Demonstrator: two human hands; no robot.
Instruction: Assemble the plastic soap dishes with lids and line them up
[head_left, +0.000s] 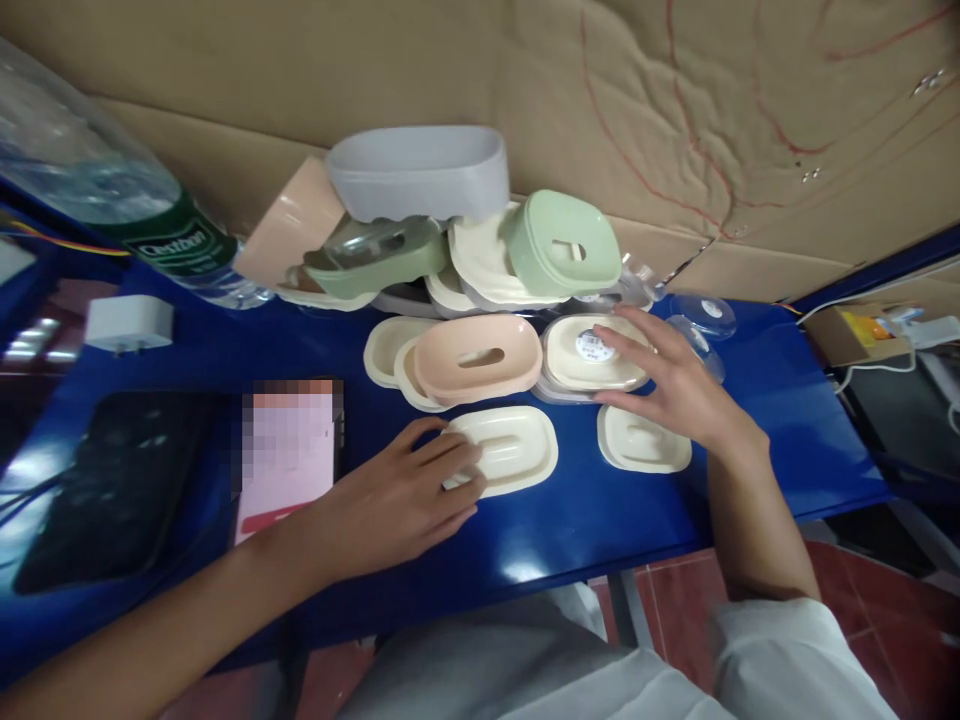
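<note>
My left hand (405, 495) rests flat on the left end of a cream soap-dish tray (517, 448) lying near the front of the blue table (765, 400). My right hand (667, 385) reaches over a cream dish with a round sticker (581, 355), its fingers spread and touching the dish's right side. Below my right wrist lies a small cream insert (637, 445). Between the hands sits a pink dish with a slot (476, 358), stacked on cream pieces.
Behind lies a pile of soap dishes: a grey tub (420, 170), green lids (562, 245) and a peach piece (289, 230). A large water bottle (112, 190), a white adapter (127, 322), a dark pad (97, 480) and a pink card (289, 450) are at left. Cardboard backs the table.
</note>
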